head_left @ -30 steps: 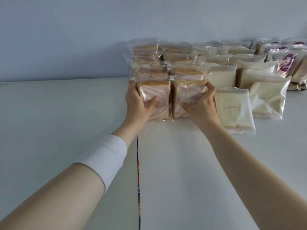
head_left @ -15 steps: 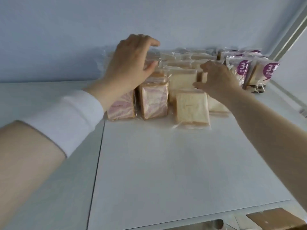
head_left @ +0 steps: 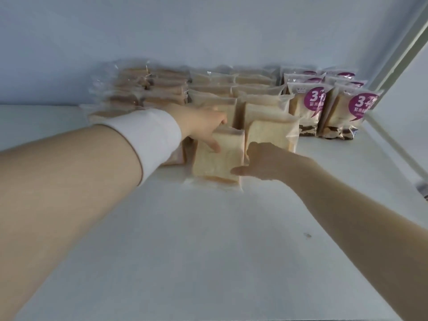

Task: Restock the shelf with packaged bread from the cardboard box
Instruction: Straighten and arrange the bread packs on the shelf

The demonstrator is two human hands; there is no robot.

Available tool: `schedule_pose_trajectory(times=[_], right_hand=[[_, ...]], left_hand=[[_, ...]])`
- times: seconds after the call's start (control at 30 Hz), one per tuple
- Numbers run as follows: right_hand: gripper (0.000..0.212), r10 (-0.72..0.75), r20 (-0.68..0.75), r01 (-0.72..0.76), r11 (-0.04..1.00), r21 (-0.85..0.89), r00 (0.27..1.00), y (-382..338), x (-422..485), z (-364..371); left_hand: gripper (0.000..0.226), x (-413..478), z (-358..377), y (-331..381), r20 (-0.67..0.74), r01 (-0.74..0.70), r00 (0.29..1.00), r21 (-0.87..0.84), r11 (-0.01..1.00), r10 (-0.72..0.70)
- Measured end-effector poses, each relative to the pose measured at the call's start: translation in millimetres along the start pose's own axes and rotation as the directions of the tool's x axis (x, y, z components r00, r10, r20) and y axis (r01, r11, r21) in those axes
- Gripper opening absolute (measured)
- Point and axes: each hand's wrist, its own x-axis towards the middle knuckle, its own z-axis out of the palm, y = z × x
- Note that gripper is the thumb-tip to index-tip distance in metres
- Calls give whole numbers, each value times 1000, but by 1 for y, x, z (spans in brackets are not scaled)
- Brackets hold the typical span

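White shelf [head_left: 208, 251] under a pale wall [head_left: 162, 31], rows of packs [head_left: 254, 93] along the back. The front bread pack [head_left: 217, 161] leans on its row. My left hand [head_left: 201, 128] pinches its top, thumb on the face; my right hand [head_left: 264, 163] curls round its right edge. I judge it light, soft and slick-filmed — best held by the sides, never squeezed.
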Motion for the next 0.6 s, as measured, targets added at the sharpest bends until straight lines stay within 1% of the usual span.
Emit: schedule_pose_trajectory(times=[0.07,0.13,0.23,0.3,0.37,0.43,0.47,0.53,0.6], right_hand=[[67,65,-51,-54,980,189,997,-6,4,21],[70,128,-108,-87,943,322,986,-10,10,36],[64,161,-218,-48,894,446,962,-11,14,49],[59,182,-319,3,865,502,930,-10,16,53],[64,199,-444,65,857,511,874,-13,21,53],[76,190,-566,114,882,458,802,-19,28,53],[81,185,-603,134,886,444,776,-23,31,54],[83,180,-619,152,882,445,765,-28,38,56],[78,185,-604,135,885,445,775,-31,43,60]], left_hand=[[86,4,5,0,-4,11,1000,31,999,-11],[85,9,7,0,9,6,1000,39,999,-7],[75,11,2,-4,16,-32,999,-3,999,32],[70,8,-9,-7,-54,-63,997,-31,998,61],[65,6,-22,-11,-136,-90,987,-27,996,85],[63,7,-29,-16,-174,-89,980,23,996,92],[63,8,-30,-18,-181,-82,980,46,996,89],[63,11,-28,-22,-171,-64,983,36,997,70],[61,13,-26,-24,-166,-63,984,3,998,63]])
